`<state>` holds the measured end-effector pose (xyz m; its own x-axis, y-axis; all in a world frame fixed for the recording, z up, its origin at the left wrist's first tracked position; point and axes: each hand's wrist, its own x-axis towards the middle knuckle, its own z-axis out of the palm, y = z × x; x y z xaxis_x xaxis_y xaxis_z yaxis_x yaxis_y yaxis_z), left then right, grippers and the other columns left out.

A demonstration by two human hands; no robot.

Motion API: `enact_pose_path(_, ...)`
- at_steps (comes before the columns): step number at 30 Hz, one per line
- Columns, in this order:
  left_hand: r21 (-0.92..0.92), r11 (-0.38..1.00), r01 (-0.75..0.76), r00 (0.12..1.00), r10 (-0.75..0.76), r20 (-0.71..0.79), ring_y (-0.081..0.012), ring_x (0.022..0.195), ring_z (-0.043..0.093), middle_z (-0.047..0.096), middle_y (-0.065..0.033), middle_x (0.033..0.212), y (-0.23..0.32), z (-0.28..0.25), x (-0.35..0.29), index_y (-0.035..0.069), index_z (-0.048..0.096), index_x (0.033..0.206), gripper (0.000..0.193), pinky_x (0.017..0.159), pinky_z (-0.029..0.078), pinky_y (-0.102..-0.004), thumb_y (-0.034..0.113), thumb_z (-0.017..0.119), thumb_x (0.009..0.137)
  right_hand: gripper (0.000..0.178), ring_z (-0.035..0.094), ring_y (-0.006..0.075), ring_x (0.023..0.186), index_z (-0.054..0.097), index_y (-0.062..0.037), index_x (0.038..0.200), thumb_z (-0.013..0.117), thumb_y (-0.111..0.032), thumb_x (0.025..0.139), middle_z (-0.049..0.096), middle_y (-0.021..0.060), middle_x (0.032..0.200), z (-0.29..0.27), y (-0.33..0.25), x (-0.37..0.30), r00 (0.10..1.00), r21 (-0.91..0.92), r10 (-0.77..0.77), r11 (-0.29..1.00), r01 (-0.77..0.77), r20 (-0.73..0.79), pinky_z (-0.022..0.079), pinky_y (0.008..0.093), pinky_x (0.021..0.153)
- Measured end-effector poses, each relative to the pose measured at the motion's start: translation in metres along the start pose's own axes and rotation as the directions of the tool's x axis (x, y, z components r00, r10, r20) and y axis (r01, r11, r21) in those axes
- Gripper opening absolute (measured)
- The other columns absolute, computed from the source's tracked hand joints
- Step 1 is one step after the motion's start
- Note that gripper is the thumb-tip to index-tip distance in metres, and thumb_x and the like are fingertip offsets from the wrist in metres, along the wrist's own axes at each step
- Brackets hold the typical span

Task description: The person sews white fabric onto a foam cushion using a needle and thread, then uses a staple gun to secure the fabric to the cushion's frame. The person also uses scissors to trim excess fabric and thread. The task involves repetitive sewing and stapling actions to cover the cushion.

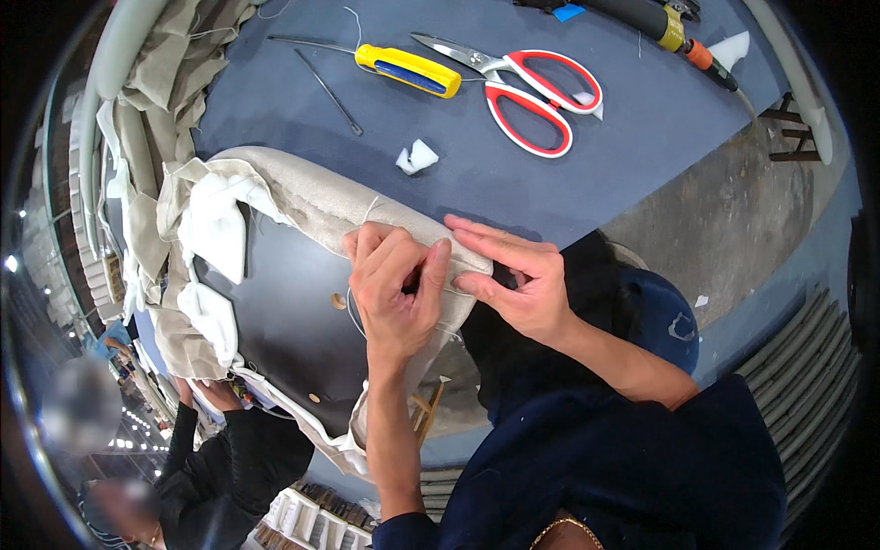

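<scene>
A curved padded piece covered in beige fabric [321, 197] lies at the near edge of the blue work table [642, 137], its dark underside [289, 321] facing me. My left hand [394, 289] pinches the fabric edge and a thin white thread at the rim. My right hand [513, 275] presses flat on the same rim just to the right, fingers touching the left hand's fingertips. White foam padding [215, 229] sticks out from under the loose fabric at the left end.
Red-handled scissors [532, 92], a yellow-and-blue-handled tool [408, 70], a thin metal rod [328, 92] and a white foam scrap [417, 158] lie on the table. A dark power tool [660, 23] rests at the far edge. Another person [220, 458] stands lower left.
</scene>
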<state>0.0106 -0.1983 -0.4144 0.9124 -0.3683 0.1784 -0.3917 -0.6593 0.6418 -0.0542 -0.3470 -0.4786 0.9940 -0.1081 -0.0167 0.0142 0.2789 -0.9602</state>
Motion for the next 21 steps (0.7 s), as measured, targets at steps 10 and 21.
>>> enact_pose_path(10, 0.065, 0.996, 0.065, 0.998, -0.065, -0.005, -0.0226, 0.07, 0.042, 0.046, -0.0031, 0.064, 0.007, 0.008, 0.007, 0.006, 0.053, 0.067, 0.03, 0.071, 0.032, -0.0362, 0.009, 0.076, 0.085, 0.032, 0.066, 0.0345, 0.122, 0.069, 0.0084, 0.119, 0.072, -0.005, 0.091, 0.069, 0.0246, 0.125, -0.004, -0.011, 0.007, 1.0, -0.113, -0.014, 0.993, 0.017, 0.027, 0.053, 0.0371, 0.101)
enact_pose_path(21, 0.096, 0.992, -0.085, 0.994, 0.077, 0.078, -0.0237, 0.071, 0.042, 0.046, -0.0051, 0.065, 0.001, -0.005, 0.012, 0.003, 0.051, 0.068, 0.032, 0.072, 0.034, -0.0369, 0.015, 0.073, 0.089, 0.05, 0.055, 0.0385, 0.124, 0.059, -0.0006, 0.13, 0.07, -0.015, 0.084, 0.059, 0.0214, 0.129, -0.158, -0.088, 0.178, 0.918, -0.978, -0.354, 0.041, 0.204, 0.176, 0.044, 0.0454, 0.108)
